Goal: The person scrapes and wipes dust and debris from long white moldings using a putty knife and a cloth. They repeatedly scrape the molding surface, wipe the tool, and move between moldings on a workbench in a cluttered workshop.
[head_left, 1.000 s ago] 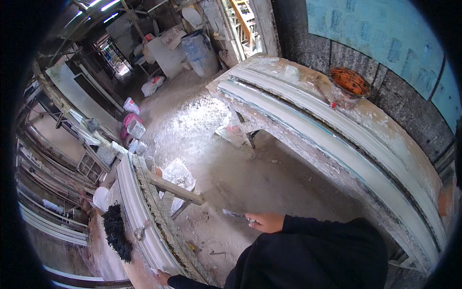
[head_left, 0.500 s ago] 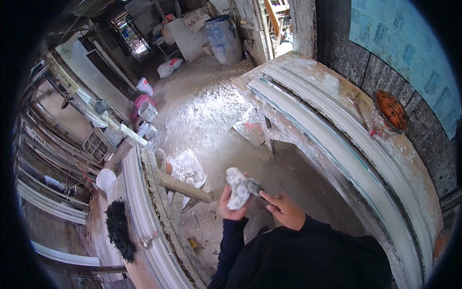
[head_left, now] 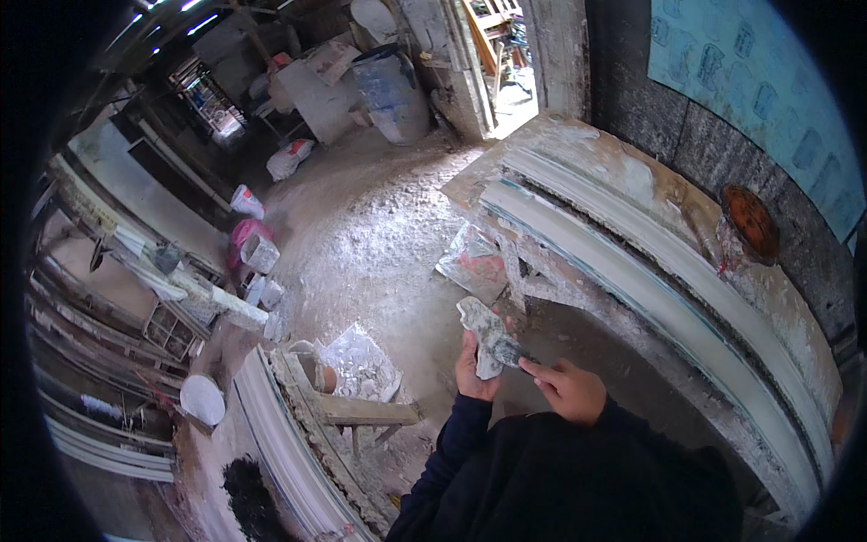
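Presently, I see the left grip (head_left: 477, 381) clamped on a mottled white slab (head_left: 483, 322), which extends beyond its thumb, left of the desk's (head_left: 468, 186) long edge; the right grip (head_left: 574, 390) holds a scraper (head_left: 513, 353) over it.

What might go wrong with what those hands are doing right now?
The dark tool in the right hand is very close to the left hand, so a slip might nick a finger. The pale, irregular piece juts out beyond the left hand, so a hard push could perhaps tip it loose and drop it onto the floor.
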`<state>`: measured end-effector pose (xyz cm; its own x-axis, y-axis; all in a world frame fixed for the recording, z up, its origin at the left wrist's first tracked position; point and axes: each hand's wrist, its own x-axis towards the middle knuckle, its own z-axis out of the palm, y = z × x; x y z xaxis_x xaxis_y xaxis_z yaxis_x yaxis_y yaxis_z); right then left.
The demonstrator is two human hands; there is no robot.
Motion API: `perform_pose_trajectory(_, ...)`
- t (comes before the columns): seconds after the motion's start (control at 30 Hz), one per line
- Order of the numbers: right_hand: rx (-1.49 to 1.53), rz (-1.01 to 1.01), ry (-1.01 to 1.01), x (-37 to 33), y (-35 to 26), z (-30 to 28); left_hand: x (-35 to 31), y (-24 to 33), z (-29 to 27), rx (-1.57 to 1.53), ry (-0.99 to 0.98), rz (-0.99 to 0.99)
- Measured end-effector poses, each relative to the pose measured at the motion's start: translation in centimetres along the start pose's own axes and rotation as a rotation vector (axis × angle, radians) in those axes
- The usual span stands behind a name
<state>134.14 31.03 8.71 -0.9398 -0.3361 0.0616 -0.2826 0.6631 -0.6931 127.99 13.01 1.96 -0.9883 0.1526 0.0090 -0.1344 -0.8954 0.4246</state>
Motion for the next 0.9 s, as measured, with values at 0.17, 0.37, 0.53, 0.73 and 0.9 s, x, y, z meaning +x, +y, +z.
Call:
perform_pose_trajectory(0.17, -0.02, 0.023, -0.02, 2.6, -0.2, 2.1, 0.8, 1.4, -1.7, 0.051, 0.033, -0.017)
perform_pose_trajectory(0.37, 0.031, 0.018, -0.018, 5.1, -0.3, 3.6, 1.9, 3.5, -1.6, 0.123, 0.115, 0.025)
perform_pose_trajectory(0.53, 0.031, 0.007, 0.044, 8.0, 0.4, 4.3, 1.2, 2.1, -3.2, 0.048, 0.182, -0.091)
perform_pose_trajectory(0.73, -0.02, -0.038, -0.07, 9.1, 1.7, 2.2, 2.6, 1.2, -3.1, 0.064, 0.219, -0.031)
perform_pose_trajectory(0.9, -0.008, 0.001, -0.047, 9.1, 1.5, 0.2, 3.7, 0.9, -1.0, 0.115, 0.028, -0.057)
